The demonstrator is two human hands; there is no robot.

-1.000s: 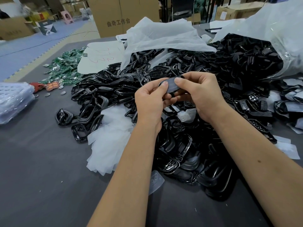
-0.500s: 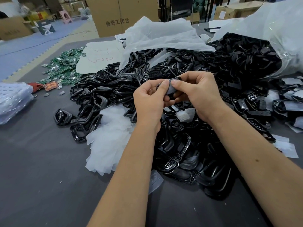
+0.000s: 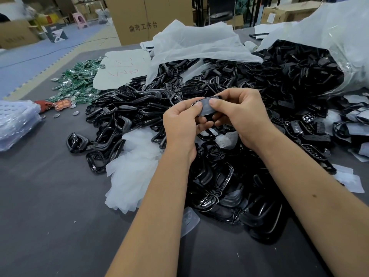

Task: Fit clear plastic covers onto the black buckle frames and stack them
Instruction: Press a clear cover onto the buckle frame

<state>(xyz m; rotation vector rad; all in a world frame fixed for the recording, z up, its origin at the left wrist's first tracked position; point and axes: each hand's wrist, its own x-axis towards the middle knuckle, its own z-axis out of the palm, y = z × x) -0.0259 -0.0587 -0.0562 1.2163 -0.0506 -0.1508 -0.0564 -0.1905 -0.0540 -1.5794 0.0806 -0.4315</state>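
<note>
I see the clear plastic cover [image 3: 206, 107] lying on a black buckle frame [image 3: 207, 100], both held up above the middle of the heap of black frames [image 3: 229, 176]. My left hand [image 3: 179, 124] pinches the pair's left end, thumb on top. My right hand [image 3: 241, 114] pinches its right end, thumb pressed on the cover and fingers curled beneath. The heap spreads over the grey table [image 3: 50, 216], spilling from a clear bag [image 3: 329, 43] at far right. White sheets [image 3: 133, 176] lie just left of my left forearm, green circuit boards [image 3: 79, 80] at far left.
</note>
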